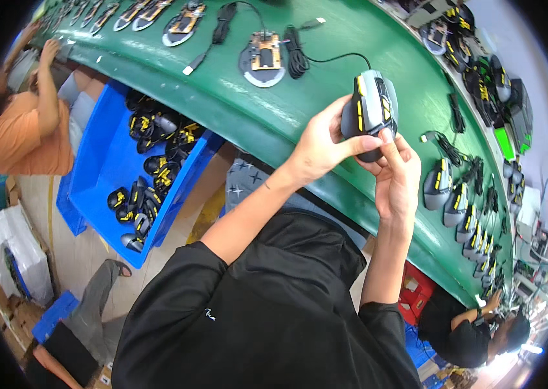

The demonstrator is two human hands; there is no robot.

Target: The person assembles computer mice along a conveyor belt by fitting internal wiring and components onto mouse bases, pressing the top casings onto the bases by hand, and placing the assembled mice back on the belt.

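Overhead, the left hand and right hand clamp a grey, yellow-striped computer mouse.

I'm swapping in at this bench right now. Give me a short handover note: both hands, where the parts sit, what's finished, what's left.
Left hand: grip around the side of the grey and yellow computer mouse, held above the green conveyor belt.
Right hand: fingertips pinch the mouse's lower end.
Done: a row of assembled mice lies on the belt to the right.
Left: an open mouse base with circuit board waits on the belt; the blue bin of mouse shells sits at left.
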